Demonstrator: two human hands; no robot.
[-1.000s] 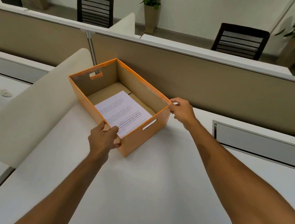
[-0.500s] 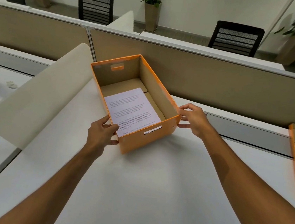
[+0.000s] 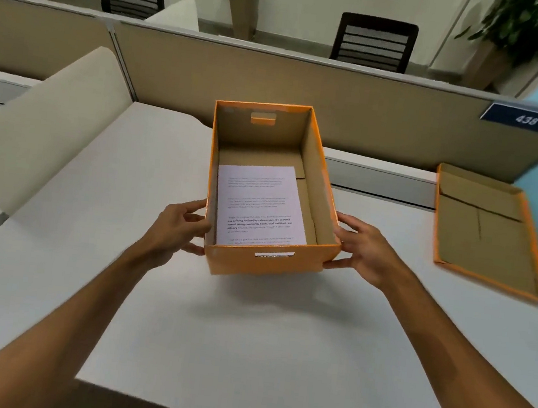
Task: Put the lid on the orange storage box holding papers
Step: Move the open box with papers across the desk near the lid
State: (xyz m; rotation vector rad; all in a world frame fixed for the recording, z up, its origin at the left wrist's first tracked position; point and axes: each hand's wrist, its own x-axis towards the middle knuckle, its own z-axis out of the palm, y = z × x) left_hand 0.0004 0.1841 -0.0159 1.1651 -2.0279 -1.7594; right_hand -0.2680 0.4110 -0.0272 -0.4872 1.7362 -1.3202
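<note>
While both hands are clamped on the box [image 3: 270, 264], the thing to get right is squaring it up and setting it flat before letting go, I'd say. Left hand [image 3: 176, 226] has its fingers spread a bit and pressed against the near left corner, thumb low on the front wall; right hand [image 3: 361, 248] mirrors that on the near right corner. The shadow under the front makes me think the near end may be tipped up off the desk [image 3: 246, 335], can't say for sure. I'd put it down well back from the near edge, so there's room to work, then release one hand at a time so it doesn't skid.

Lid [image 3: 488, 235] lies upside down near the right edge of the desk, well apart from the box, brown inside facing up. It needs flipping, and its long side should line up with the box's long side before it gets lowered.

Box looks like thin orange card, brown inside, with a handle slot in each end wall. Paper [image 3: 259, 204] lies flat on the bottom toward the near left, nothing poking over the rim, so the lid should drop on clean
</note>
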